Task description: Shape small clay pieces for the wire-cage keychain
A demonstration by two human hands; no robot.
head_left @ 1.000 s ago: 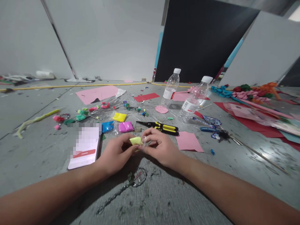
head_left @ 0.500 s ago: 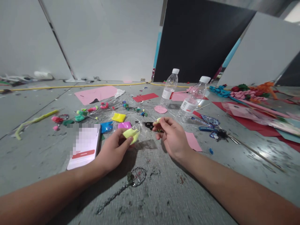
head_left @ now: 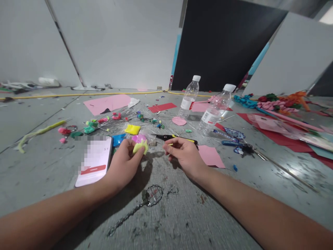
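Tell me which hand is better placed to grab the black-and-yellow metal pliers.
The right hand, probably: it is beside the pliers, pinching only a tiny yellow piece. The left hand is farther off, holding a pale-yellow clay-like lump.

Left hand (head_left: 127, 156): fingers partly hidden behind the pale yellow clay (head_left: 141, 148) they hold. Magenta packet (head_left: 138, 138): lower part covered by that clay. Blue packet (head_left: 118, 139): lower edge partly hidden. Right hand (head_left: 183, 155): lower fingers curled, partly out of sight; yellow bit (head_left: 170, 144) at its fingertips, too small to tell its shape. Pliers (head_left: 169, 138): handles partly behind the right hand. Pink square (head_left: 211, 156): left side hidden likewise. Phone (head_left: 96, 163): upper left masked by blocks, lettering unreadable. Bottles (head_left: 187, 100), two: label print too small to read. Red sheets (head_left: 279, 136): cut off by right edge. Both forearms: cut off by the frame.
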